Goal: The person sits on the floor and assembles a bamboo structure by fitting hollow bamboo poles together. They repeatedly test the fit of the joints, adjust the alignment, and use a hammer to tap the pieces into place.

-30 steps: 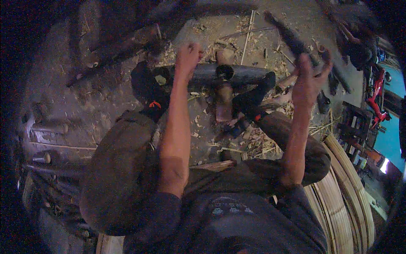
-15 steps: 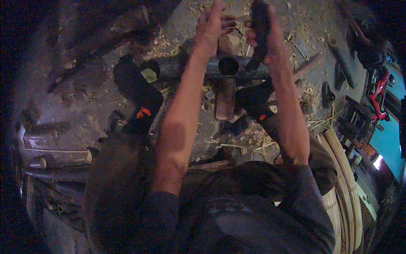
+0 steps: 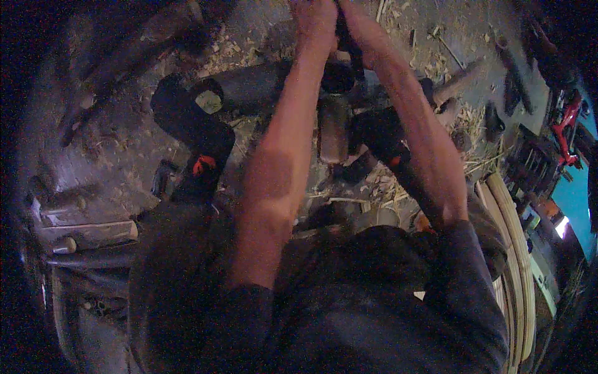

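Note:
At the top edge, my left hand (image 3: 316,22) and my right hand (image 3: 366,40) are close together and partly cut off. A dark, long, slightly curved piece (image 3: 349,47) lies between them, along the inner side of my right hand, which is closed around it. My left hand is beside that piece; its fingers are mostly hidden, so its grip cannot be told. Below the hands a dark thick pipe-like cylinder (image 3: 255,87) lies crosswise, with a round hole near my right wrist. A short brown wooden block (image 3: 333,134) extends from under it towards me.
My dark-covered feet (image 3: 187,109) are at both sides of the cylinder. Wood shavings (image 3: 386,184) litter the floor. Long pale wooden strips (image 3: 514,268) stand at my right, with a red metal tool (image 3: 565,131) beyond. A wooden piece (image 3: 87,234) lies at left.
My hands have come together and moved up towards the top edge. The dark curved piece has moved left with my right hand. My left hand's spread fingers no longer show.

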Available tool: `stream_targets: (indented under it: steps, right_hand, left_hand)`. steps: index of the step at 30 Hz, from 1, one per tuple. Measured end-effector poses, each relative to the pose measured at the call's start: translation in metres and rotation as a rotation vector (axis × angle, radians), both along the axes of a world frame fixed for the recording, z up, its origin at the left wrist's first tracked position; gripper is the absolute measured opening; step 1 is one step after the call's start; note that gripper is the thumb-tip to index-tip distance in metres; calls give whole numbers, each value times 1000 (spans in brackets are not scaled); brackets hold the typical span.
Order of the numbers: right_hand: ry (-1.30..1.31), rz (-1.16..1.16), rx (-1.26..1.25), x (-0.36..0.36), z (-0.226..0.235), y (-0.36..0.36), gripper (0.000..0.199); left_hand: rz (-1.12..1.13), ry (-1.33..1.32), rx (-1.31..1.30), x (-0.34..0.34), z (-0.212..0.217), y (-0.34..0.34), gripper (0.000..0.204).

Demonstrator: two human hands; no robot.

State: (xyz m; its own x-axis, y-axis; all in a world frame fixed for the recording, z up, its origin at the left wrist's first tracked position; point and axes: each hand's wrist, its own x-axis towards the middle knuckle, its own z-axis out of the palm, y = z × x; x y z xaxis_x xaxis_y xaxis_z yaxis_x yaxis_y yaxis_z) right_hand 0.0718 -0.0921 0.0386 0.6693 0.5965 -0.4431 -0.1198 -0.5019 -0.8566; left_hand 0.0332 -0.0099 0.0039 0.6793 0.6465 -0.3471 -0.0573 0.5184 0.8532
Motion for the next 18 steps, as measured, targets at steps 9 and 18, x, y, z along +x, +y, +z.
stream_targets:
  steps: [9, 18]
  right_hand:
    - [-128, -362, 17, 1, -11, -46, 67]
    - [-375, -986, 346, -51, -49, -84, 70]
  left_hand:
    - [-553, -250, 257, 48, -21, -30, 40]
    - [-1027, -328, 520, 36, 16, -95, 46]
